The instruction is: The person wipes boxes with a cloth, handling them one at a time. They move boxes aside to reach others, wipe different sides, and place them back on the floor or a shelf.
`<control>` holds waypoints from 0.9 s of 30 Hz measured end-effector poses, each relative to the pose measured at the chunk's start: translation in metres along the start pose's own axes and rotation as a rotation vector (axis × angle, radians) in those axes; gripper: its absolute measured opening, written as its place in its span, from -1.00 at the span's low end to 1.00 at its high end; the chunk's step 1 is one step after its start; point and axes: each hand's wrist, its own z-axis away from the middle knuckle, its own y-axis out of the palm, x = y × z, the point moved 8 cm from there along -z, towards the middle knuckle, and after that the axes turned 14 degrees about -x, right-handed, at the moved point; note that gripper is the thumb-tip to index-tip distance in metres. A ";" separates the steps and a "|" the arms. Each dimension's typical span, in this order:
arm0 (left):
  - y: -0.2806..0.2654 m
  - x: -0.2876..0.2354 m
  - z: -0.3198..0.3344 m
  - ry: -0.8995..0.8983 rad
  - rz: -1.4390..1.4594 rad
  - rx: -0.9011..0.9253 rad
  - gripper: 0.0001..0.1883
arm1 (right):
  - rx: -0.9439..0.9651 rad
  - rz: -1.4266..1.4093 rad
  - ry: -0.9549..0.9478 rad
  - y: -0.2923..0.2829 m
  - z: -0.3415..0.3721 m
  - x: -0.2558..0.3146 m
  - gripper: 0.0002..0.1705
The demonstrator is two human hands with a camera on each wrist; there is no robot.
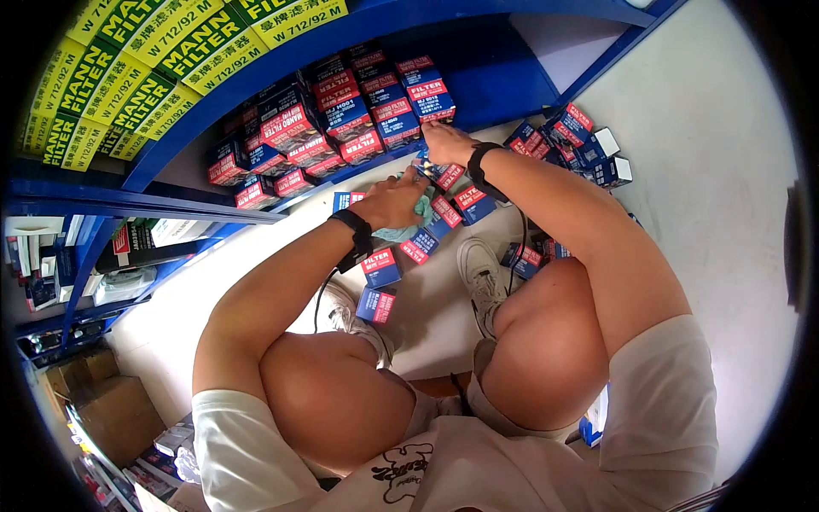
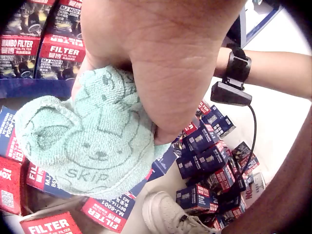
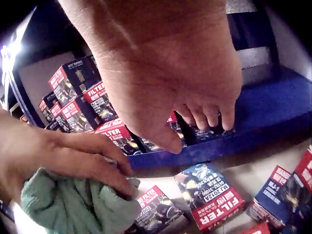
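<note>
A pale green cloth (image 2: 105, 141) with a printed animal face and the word SKIP is gripped in the left hand (image 1: 391, 203), just in front of the shelf. In the right wrist view the cloth (image 3: 73, 202) bunches under that hand's fingers. The right hand (image 1: 448, 143) reaches to the shelf's front edge (image 3: 195, 156), its thumb and fingers around a red and blue filter box (image 3: 209, 130), mostly hidden beneath the palm. Stacked filter boxes (image 1: 345, 111) stand on the shelf left of the right hand.
Loose filter boxes (image 1: 381, 267) lie on the floor between the person's shoes (image 1: 482, 277) and the shelf. More boxes (image 1: 573, 136) are heaped at the right. Yellow-green boxes (image 1: 171, 51) fill the shelf above. Cables hang from both wrist straps.
</note>
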 end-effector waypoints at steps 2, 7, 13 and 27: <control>0.000 -0.001 0.000 0.011 0.004 -0.013 -0.18 | 0.016 -0.006 0.015 0.001 -0.002 -0.002 -0.03; 0.000 0.000 0.002 0.010 -0.009 0.004 -0.16 | 0.025 0.006 0.074 -0.003 0.005 -0.010 -0.04; 0.000 0.000 0.004 0.022 -0.009 -0.005 -0.16 | -0.107 0.062 0.045 -0.010 0.010 -0.019 -0.31; 0.001 -0.010 0.003 0.047 -0.019 0.017 -0.19 | -0.059 0.016 0.210 -0.055 0.049 -0.070 -0.58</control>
